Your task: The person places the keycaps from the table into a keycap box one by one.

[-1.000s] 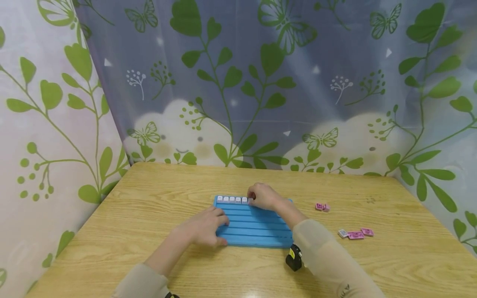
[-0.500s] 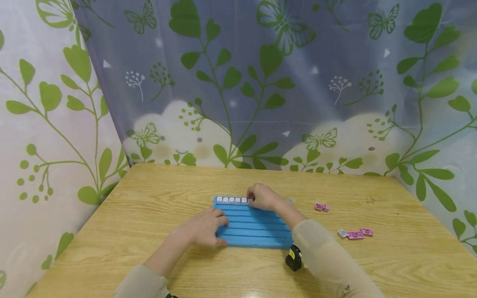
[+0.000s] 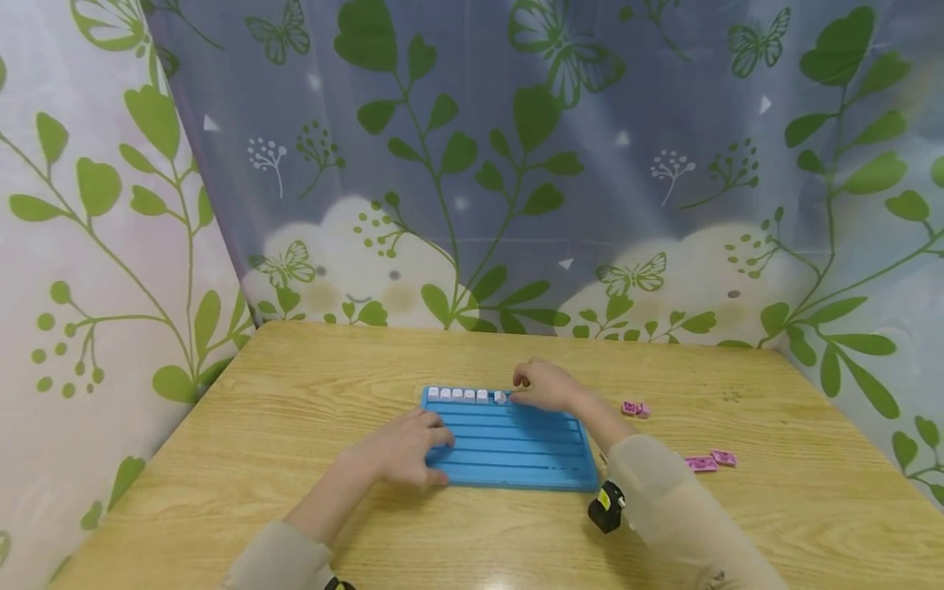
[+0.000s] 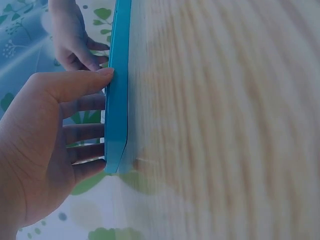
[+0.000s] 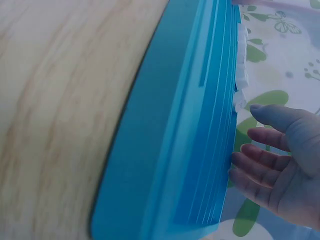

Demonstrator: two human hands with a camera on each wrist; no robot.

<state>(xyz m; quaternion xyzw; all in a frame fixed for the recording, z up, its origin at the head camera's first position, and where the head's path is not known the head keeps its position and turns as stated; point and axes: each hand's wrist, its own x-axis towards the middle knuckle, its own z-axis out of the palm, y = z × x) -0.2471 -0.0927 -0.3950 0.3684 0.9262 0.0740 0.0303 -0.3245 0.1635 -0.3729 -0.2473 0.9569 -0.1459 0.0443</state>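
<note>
A blue grooved tray lies flat on the table, with several white keycaps lined up from the left end of its far groove. Past a small gap, one more white keycap sits tilted there. Just right of this tilted keycap is my right hand, its fingers relaxed and holding nothing; the right wrist view shows the thumb a little apart from the keycap. My left hand rests on the tray's left side with loosely extended fingers, the thumb touching the front edge.
On the wooden table, two pink keycaps lie right of the tray. Nearer, more pink keycaps lie partly behind my right sleeve. A leaf-printed cloth hangs behind the table.
My right hand has let go of the keycap and moved right, leaving that keycap tilted in the far groove. The right sleeve now covers the loose white keycap. My left hand stays put.
</note>
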